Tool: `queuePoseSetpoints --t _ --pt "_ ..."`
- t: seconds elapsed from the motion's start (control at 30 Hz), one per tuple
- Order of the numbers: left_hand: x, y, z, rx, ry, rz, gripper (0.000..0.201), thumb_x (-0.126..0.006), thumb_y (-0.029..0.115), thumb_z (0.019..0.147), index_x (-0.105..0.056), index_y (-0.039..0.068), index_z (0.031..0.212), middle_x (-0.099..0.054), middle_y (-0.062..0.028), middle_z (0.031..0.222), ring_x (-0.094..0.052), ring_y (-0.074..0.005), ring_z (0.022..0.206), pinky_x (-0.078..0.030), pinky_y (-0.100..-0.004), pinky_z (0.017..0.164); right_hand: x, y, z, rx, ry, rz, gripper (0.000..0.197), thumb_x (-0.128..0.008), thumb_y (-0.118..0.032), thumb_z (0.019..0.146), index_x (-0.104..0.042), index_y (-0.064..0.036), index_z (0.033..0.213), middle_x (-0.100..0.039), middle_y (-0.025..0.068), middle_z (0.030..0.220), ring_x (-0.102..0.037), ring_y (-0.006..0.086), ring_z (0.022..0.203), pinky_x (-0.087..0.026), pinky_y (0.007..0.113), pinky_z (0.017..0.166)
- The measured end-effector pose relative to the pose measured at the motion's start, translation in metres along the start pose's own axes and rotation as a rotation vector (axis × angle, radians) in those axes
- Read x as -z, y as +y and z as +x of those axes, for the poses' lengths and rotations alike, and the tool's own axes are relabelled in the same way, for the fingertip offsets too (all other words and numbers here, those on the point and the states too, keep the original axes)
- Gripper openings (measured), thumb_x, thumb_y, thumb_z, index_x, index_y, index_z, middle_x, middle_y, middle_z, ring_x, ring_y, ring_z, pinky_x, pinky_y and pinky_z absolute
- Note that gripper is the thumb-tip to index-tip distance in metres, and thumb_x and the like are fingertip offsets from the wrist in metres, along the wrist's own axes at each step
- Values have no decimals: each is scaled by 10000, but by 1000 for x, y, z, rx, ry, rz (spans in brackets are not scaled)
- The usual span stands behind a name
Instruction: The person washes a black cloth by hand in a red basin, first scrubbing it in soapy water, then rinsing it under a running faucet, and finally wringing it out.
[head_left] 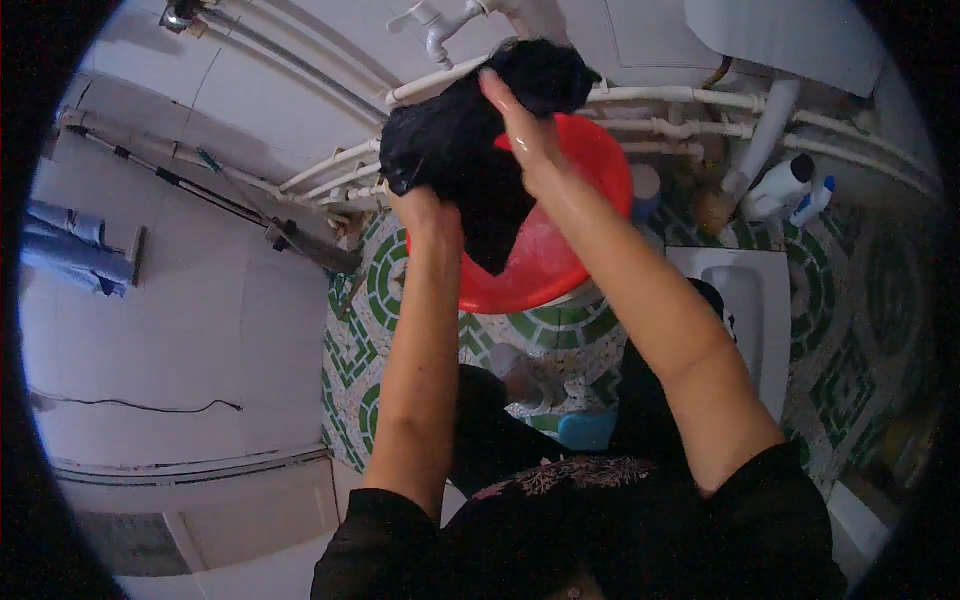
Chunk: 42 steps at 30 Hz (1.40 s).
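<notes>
A dark, wet-looking black cloth point(450, 140) is bunched between my two hands above a red basin point(545, 285). My left hand point(424, 212) grips its lower left side, the fingers partly hidden by the folds. On the other side, my right hand point(525, 130) looks wet and holds the cloth, with one digit stretched up along it and the rest hidden. One end of the cloth hangs down into the basin; the upper right part bulges toward the tap. What kind of cloth or garment it is I cannot tell.
A white tap point(435, 30) and pale pipes point(690, 97) run along the wall behind. White bottles point(780, 188) stand at the right, beyond a squat toilet point(745, 290). Poles point(190, 190) lean at the left. Green-patterned tiles point(560, 328) cover the floor.
</notes>
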<state>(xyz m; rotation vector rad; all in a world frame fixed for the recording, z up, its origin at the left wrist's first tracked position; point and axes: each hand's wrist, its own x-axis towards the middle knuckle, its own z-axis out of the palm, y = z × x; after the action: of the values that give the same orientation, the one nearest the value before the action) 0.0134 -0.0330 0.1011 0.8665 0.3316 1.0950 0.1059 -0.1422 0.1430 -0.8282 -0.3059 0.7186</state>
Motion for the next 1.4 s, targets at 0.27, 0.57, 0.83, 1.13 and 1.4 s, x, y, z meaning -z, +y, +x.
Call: queuePoseSetpoints --t 0.27,0.57,0.83,1.13,1.4 --pt "-30 8 -2 230 -160 -301 285 -536 251 864 -543 45 1061 -588 -74 984 -560 -236 916 -467 -362 840 33 37 8 -298 -232 -188 896 -552 -701 714 -353 -114 1361 -408 103 1350 -388 234 1229 -336 407 1002" --pt "-19 -22 -13 455 -130 -194 309 -594 201 825 -535 67 1098 -597 -44 986 -579 -203 903 -474 -301 832 38 26 24 -371 14 299 358 -648 -331 771 -619 -107 1049 -632 28 1022 -581 211 958 -465 350 859" --pt "27 14 -19 644 -458 339 822 -660 444 775 -259 67 1385 -320 -170 1382 -336 -321 1264 -325 -529 1009 54 42 62 117 374 -231 466 -713 -240 728 -561 -60 1129 -576 90 1132 -551 248 1019 -439 340 904" --pt "36 -15 -23 864 -313 -409 774 -356 736 768 -402 205 1329 -385 -87 1376 -333 -367 1249 -246 -627 972 51 94 34 1062 -311 -1366 689 -602 -466 778 -390 -91 1315 -404 123 1339 -399 317 1217 -333 412 1013" --pt "139 -12 20 655 -13 -330 568 -510 359 841 -390 102 1334 -377 -89 1377 -362 -272 1240 -299 -465 1027 34 119 17 738 -219 -1221 677 -628 -427 737 -419 -74 1276 -459 139 1266 -446 316 1157 -364 396 972"
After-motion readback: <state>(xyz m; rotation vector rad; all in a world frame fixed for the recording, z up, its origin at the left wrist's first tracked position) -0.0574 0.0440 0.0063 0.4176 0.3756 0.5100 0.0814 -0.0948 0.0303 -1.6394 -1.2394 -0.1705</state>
